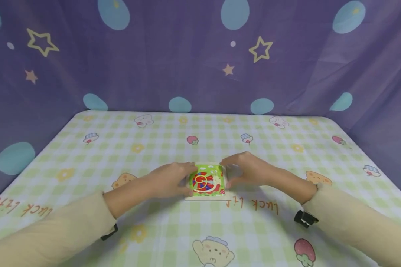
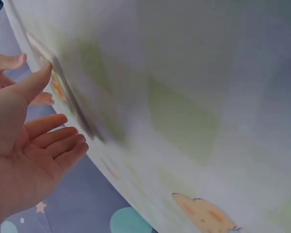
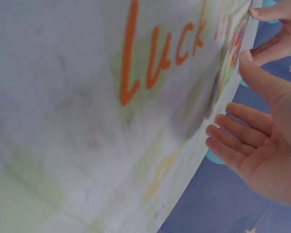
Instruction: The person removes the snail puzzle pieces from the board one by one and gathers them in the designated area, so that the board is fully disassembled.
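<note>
A small square board (image 1: pixel 207 180) with a pale rim lies on the checked tablecloth, showing a red and blue snail on bright green. My left hand (image 1: pixel 168 180) is at its left side, fingertips and thumb right at the edge. Opposite it, my right hand (image 1: pixel 250 171) reaches to the right edge, thumb low and fingers at the far corner. The left wrist view has the left palm (image 2: pixel 34 160) with loosely extended fingers beside the tilted-looking board (image 2: pixel 70 99). From the right wrist, the right hand (image 3: pixel 262 141) likewise has its fingers extended and thumb near the board (image 3: pixel 226 73).
A green-and-white checked tablecloth (image 1: pixel 173 222) with printed cartoons and lettering covers the table. Behind it hangs a purple curtain (image 1: pixel 187 66) with stars and balloons. Dark straps (image 1: pixel 306 218) sit at the cuffs of both cream sleeves (image 1: pixel 357 226).
</note>
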A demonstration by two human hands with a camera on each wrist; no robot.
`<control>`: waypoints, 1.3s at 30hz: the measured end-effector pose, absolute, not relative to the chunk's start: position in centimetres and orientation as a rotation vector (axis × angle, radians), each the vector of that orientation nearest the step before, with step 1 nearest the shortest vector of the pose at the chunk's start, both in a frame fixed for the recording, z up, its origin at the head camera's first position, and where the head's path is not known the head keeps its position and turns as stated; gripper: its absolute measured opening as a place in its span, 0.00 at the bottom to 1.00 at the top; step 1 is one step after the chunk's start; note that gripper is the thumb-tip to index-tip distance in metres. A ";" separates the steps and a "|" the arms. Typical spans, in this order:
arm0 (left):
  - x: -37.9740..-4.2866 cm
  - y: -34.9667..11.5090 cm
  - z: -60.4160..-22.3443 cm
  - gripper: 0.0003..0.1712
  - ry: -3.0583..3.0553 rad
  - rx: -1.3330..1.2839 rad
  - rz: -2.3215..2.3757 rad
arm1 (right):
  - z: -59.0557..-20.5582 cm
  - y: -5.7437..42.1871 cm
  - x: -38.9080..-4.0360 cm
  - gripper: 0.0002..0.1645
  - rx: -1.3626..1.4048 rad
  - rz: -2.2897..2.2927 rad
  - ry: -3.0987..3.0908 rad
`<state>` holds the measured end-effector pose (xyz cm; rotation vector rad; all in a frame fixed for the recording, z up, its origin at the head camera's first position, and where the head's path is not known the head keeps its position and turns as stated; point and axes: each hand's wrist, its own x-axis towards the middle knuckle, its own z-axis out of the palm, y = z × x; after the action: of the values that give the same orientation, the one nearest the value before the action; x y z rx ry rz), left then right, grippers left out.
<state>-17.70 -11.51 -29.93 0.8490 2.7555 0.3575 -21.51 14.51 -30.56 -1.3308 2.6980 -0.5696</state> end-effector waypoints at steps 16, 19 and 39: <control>-17.1 -11.5 -30.2 0.37 2.765 0.854 0.316 | -31.0 13.9 -21.7 0.39 -1.339 -0.484 2.665; -17.1 -11.1 -30.0 0.35 2.773 0.859 0.288 | -30.7 13.5 -21.7 0.37 -1.356 -0.495 2.662; -17.2 -11.4 -31.4 0.33 2.564 1.294 0.190 | -30.8 11.2 -22.9 0.18 -1.288 -0.550 2.732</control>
<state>-17.17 -11.45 -31.40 1.2937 2.5635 0.1898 -22.93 11.16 -30.81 -1.2881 2.7319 -0.5503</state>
